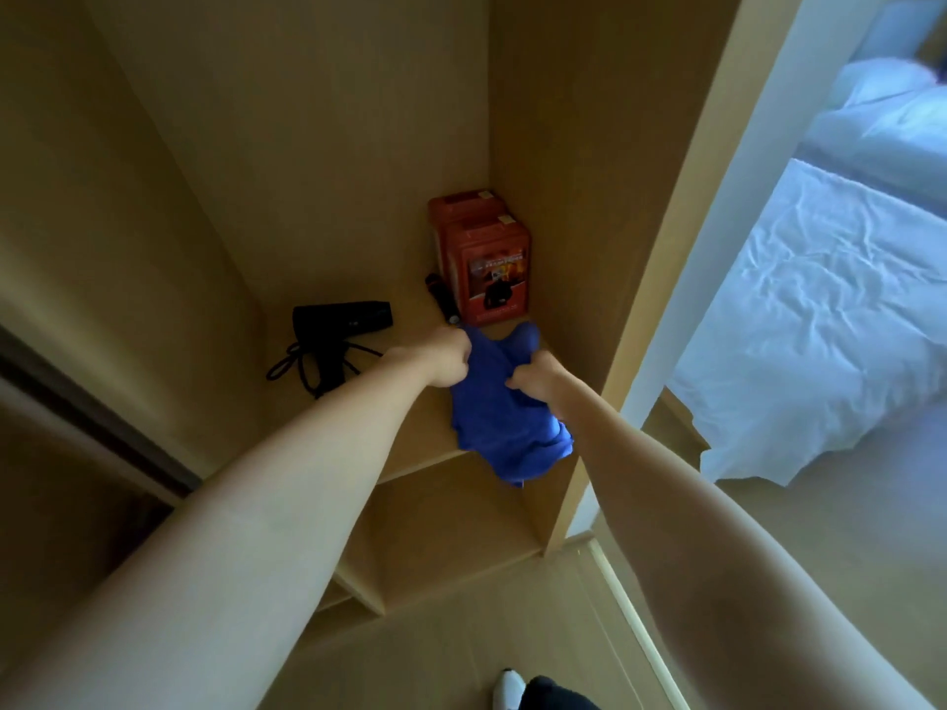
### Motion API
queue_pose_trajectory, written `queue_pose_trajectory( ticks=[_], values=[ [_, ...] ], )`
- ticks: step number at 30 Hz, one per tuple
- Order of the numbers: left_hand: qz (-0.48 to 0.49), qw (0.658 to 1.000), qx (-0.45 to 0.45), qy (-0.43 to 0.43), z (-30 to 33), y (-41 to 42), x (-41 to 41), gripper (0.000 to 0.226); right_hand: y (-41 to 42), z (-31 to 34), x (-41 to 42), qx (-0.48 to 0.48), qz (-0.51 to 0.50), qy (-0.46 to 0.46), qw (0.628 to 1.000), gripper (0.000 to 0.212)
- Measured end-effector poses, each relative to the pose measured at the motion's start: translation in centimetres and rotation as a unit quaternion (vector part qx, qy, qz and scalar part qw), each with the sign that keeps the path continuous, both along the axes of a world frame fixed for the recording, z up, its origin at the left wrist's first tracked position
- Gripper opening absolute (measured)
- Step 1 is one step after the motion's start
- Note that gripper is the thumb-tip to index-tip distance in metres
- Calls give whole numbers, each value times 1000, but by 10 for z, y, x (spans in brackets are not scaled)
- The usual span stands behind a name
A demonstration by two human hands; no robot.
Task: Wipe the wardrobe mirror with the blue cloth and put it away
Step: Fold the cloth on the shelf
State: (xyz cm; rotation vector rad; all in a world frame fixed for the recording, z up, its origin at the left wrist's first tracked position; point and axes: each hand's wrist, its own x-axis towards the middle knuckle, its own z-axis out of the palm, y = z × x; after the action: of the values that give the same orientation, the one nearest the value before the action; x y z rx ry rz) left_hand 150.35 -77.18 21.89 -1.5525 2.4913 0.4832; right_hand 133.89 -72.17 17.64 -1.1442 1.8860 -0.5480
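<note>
The blue cloth (505, 412) lies bunched on a wooden wardrobe shelf (405, 422), its lower end hanging over the shelf's front edge. My left hand (446, 361) grips the cloth's upper left part with closed fingers. My right hand (538, 379) pinches its right side. Both arms reach forward into the open wardrobe. At the right, the mirror (830, 279) reflects a bed with white sheets.
Two red boxes (487, 263) stand in the shelf's back right corner, just behind the cloth. A black torch (441, 299) lies beside them. A black hair dryer (341, 320) with its cord rests at the shelf's left. A lower shelf (440, 535) sits beneath.
</note>
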Motion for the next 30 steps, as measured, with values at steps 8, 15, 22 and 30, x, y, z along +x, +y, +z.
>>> queue_pose_trajectory(
  ticks=[8,15,22,30],
  values=[
    [-113,993,24,16,-6,62,-57,14,111,0,-43,1,-67,-7,998,44],
    [-248,967,50,24,-19,146,-162,14,230,-23,-107,27,-138,99,985,22],
    [-368,928,60,11,-41,222,-287,11,337,-41,-197,42,-310,25,949,17],
    [-517,855,11,-43,-59,337,-464,16,463,-57,-321,26,-509,-47,859,18]
  ],
)
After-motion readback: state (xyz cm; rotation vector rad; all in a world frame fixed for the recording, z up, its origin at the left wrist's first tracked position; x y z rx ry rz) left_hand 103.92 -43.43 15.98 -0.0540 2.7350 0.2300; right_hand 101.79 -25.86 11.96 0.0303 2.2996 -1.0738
